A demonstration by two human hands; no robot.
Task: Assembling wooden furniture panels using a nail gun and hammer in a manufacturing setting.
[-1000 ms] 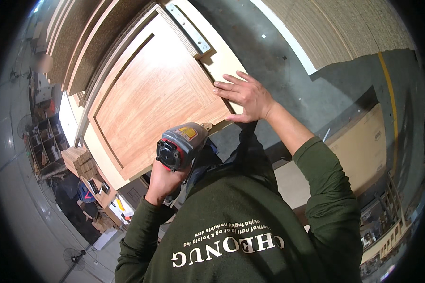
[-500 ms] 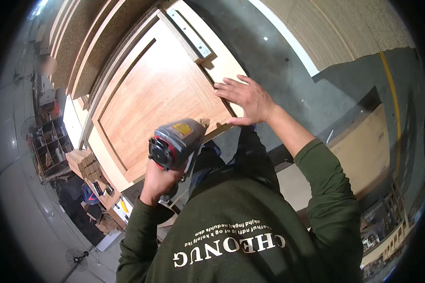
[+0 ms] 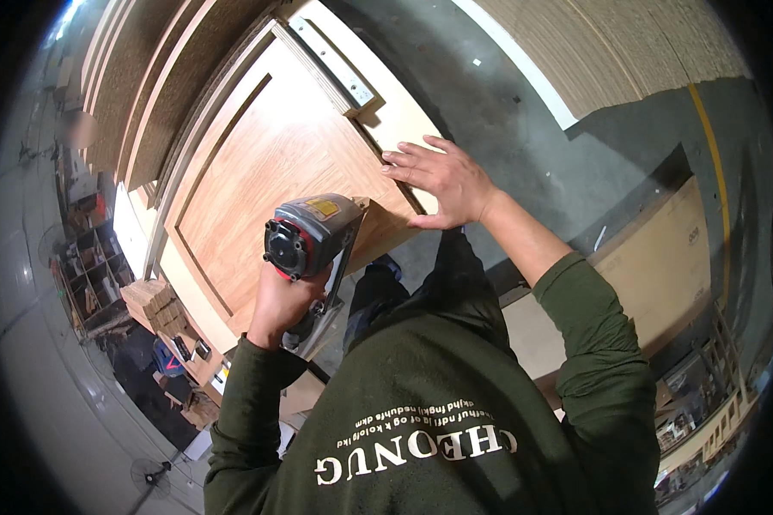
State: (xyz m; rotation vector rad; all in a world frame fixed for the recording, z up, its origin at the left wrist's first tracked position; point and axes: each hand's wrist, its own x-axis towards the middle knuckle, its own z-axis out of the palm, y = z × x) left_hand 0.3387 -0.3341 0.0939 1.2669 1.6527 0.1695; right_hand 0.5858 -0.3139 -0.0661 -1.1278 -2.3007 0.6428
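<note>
My left hand (image 3: 285,305) is wrapped round the handle of a grey and red nail gun (image 3: 322,225). The gun's nose is over the near part of a framed wooden panel (image 3: 270,163), close to its near edge; whether it touches cannot be made out. Light brown wood grain shows on the panel, with a dark groove along its frame. My right hand (image 3: 448,182) lies on the panel's right edge, fingers spread and thumb at the near corner, with nothing in it.
A metal strip (image 3: 333,64) is fixed on the pale board (image 3: 392,118) right of the panel. Stacked boards (image 3: 159,77) stand at the far left, and another stack (image 3: 614,51) at the far right. A fan (image 3: 149,475) stands at the lower left.
The nail gun in my left hand has shifted slightly left and up, and its body has turned a little. My right hand stays at the panel's edge.
</note>
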